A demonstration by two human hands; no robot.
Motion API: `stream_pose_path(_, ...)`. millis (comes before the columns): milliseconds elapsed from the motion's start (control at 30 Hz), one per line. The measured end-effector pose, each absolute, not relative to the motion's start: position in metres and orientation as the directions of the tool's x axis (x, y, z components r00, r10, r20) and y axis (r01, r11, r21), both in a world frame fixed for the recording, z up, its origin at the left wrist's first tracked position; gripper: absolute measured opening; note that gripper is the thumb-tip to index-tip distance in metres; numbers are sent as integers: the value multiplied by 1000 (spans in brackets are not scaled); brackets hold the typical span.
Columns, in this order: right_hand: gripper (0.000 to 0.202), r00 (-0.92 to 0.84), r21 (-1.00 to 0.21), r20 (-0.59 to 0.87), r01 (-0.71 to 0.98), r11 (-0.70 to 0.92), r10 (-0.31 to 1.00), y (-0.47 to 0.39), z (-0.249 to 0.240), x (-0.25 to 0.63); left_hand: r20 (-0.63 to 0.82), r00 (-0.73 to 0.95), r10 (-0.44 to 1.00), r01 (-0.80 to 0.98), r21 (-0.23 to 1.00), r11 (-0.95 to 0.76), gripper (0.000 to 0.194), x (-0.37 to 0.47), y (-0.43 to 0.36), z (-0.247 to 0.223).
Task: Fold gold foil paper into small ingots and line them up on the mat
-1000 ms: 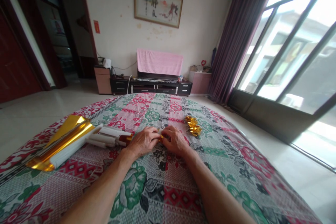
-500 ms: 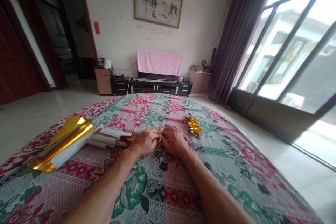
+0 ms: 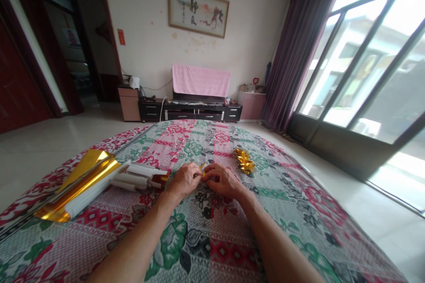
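Over the middle of the cloth-covered table, my left hand (image 3: 184,179) and my right hand (image 3: 222,179) meet fingertip to fingertip. Between them a small strip of gold foil (image 3: 202,167) pokes up, pinched by both hands; most of it is hidden by the fingers. To the right of my right hand lies a short row of crumpled gold foil pieces (image 3: 245,161). Left of my left hand are several white paper rolls (image 3: 136,177), with a reddish-brown and gold end (image 3: 161,178) close to my knuckles.
A large roll of gold foil (image 3: 83,185) lies at the table's left. The flowered tablecloth (image 3: 186,239) covers the rounded table. Beyond stands a low black cabinet (image 3: 199,112) with a pink cloth (image 3: 201,80) above it. Glass doors (image 3: 358,62) are at right.
My right hand's fingers have shifted and bent differently around the foil strip, its wrist turning slightly. The left hand stays almost in place, and the view has tipped slightly.
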State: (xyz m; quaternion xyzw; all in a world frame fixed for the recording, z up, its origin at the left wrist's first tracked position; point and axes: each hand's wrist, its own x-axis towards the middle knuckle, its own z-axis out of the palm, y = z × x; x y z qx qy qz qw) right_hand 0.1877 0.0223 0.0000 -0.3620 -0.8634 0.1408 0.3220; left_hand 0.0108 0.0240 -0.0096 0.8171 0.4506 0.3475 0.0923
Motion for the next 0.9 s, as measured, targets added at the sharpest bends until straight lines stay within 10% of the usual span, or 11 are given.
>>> stream_pose_path(900, 10, -178, -439, 461, 806, 398, 869, 25, -6, 180, 502, 293, 814, 739, 421, -526, 7, 20, 14, -7)
